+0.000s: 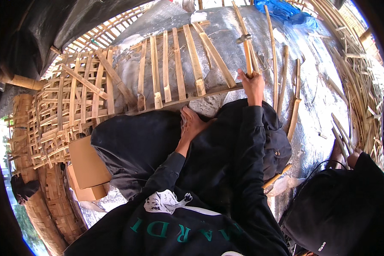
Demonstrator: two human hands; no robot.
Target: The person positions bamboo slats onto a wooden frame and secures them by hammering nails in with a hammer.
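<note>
My right hand (254, 87) is wrapped round the handle of a hammer (247, 55), whose metal head points away from me. It is beside the right end of a bamboo frame: several upright slats (178, 64) attached along a long crosswise bamboo strip (175, 102). My left hand (192, 123) is just below the middle of that strip, near my legs. Its fingers are bent and close together; whatever they may hold is hidden. A greyish stone-like block (207, 104) shows between the strip and my legs. Another bamboo strip (239, 17) lies behind the hammer.
Woven bamboo lattice (51, 123) stands at left, with a cardboard box (87, 164) near it. Loose bamboo strips (281, 81) lie on the silvery sheet (315, 94) to the right. A bamboo pile (362, 85) lines the far right. Another person's hand (353, 158) holds strips at lower right.
</note>
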